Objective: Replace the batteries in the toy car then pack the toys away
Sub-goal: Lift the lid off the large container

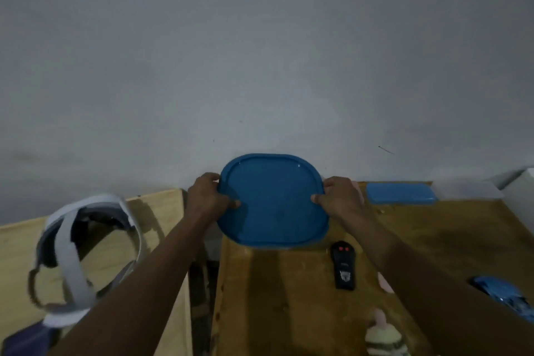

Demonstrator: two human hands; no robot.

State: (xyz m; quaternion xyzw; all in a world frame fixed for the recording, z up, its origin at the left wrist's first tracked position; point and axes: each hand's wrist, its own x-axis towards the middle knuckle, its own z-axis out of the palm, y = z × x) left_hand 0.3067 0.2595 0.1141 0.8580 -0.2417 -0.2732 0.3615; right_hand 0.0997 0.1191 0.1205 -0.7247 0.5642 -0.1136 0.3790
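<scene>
Toy car (504, 293), a blurry blue shape, sits far right on the brown desk (274, 298), with the black remote (343, 266) and a soft toy (384, 338) lying out too, so nothing looks packed yet. The left grip (208, 193) and right grip (338, 200) are each clamped on one side of the blue lid (273, 199), thumbs on top, close to the wall. I think this is the box-lid step, and next the lid needs a safe spot on the desk so both grips are free for the car.
</scene>
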